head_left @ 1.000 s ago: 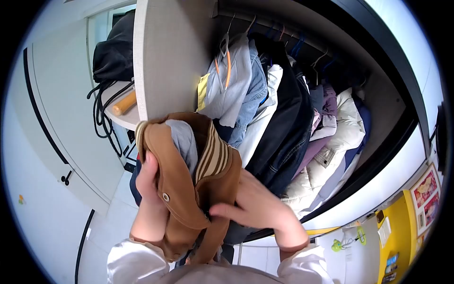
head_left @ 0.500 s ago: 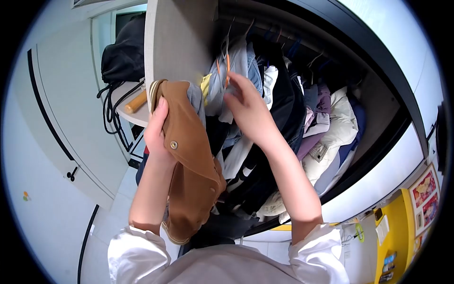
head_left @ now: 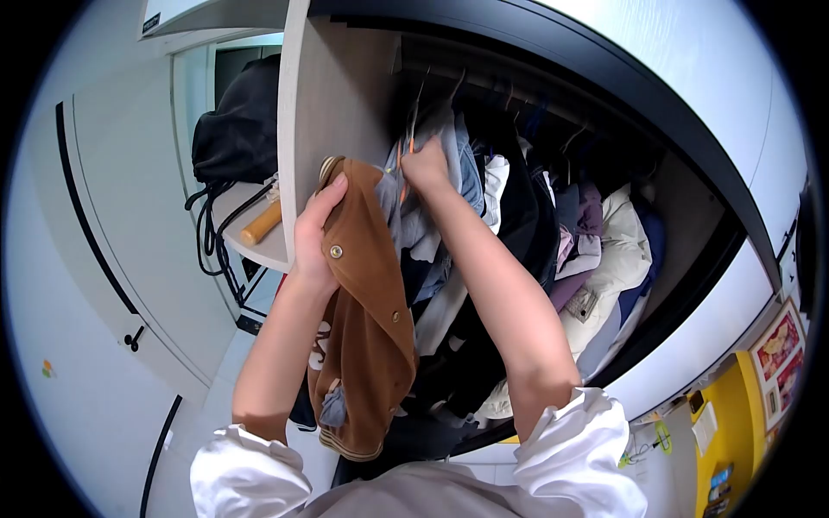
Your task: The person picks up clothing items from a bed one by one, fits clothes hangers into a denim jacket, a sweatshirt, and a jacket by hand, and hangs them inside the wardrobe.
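A brown jacket with snap buttons and a striped collar hangs from my left hand, whose fingers are wrapped round it near the collar. My right hand is inside the wardrobe, closed at an orange hanger by the grey garments. Its fingertips are partly hidden. Against the hanging clothes, the jacket droops toward my body, its striped hem lowest.
The wardrobe holds several hung clothes, among them a cream puffer jacket and a purple garment. Left of the side panel, a black bag and a wooden-handled item lie on a shelf. A white door stands farther left.
My right hand has gone from loosely spread fingers to closed at the orange hanger, reaching deeper in. The jacket and my left hand have shifted slightly right in view.
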Tool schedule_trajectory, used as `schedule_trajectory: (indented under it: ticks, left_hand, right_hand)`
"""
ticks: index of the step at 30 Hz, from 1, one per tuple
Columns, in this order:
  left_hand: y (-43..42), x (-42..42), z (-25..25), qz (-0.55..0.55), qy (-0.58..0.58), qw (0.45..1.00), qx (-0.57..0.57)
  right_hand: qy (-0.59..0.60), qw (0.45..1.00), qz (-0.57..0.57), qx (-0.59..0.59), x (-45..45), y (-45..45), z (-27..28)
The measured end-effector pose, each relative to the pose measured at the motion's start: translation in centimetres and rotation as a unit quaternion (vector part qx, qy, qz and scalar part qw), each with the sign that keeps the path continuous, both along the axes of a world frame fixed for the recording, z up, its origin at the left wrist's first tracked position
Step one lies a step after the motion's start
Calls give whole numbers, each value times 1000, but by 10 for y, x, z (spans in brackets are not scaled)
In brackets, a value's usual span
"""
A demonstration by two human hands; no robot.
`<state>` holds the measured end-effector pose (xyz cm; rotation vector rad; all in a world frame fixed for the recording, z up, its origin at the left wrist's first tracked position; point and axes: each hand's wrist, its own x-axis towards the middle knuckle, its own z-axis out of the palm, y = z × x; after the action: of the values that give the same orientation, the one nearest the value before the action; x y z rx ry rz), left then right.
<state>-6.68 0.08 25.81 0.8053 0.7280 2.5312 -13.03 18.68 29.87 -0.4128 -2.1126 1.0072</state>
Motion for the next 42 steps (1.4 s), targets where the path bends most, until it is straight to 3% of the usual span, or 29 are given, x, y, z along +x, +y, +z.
schedule_trajectory:
  ticks: [7, 12, 16, 18, 19, 20, 21, 24, 27, 29, 31, 33, 35, 38, 42]
  left_hand:
    - [-2, -9, -5, -15, -19, 1000, -16]
    - [0, -8, -9, 7, -19, 1000, -17]
    - [-2, -5, -12, 17, -34, 999, -33]
    - [-6, -11, -19, -15, -35, 999, -30]
    - [-8, -10, -20, -24, -41, 998, -30]
    - [-9, -8, -23, -34, -48, 998, -31]
    - [-10, -6, -25, -43, -55, 997, -32]
    - [-13, -6, -35, -65, -71, 995, -30]
    - [-10, 7, -30, -27, -89, 995, -45]
    - [-12, 10, -31, -29, -107, 992, -59]
    - [-17, 7, -33, -36, -122, 990, -63]
    - [-23, 5, -37, -53, -103, 992, -56]
    - [-27, 12, -33, -53, -98, 991, -69]
    - [-34, 3, -41, -114, -76, 984, -114]
    - [-30, 15, -46, -70, -90, 972, -205]
  right_hand:
    - [67, 985, 74, -140, -36, 15, -12]
    - [152, 981, 54, -108, -26, 6, -16]
    - [193, 971, 92, -105, 27, -20, -20]
    - [225, 969, 83, -59, 31, -14, -54]
    - [178, 977, 88, -84, 81, -41, -48]
    - [264, 959, 90, -58, 83, -41, -79]
    - [224, 954, 134, -149, 119, -55, -86]
    - [288, 911, 206, -209, 189, -74, -136]
    - [216, 859, 292, -361, 219, -66, -141]
    - [109, 887, 228, -386, 229, -49, -137]
    - [104, 865, 283, -400, 246, -31, -138]
    - [29, 922, 263, -282, 272, -27, -147]
    - [68, 932, 320, -154, 295, -19, -173]
    - [-80, 895, 377, -223, 338, -15, -169]
    - [-156, 857, 419, -258, 366, -3, -179]
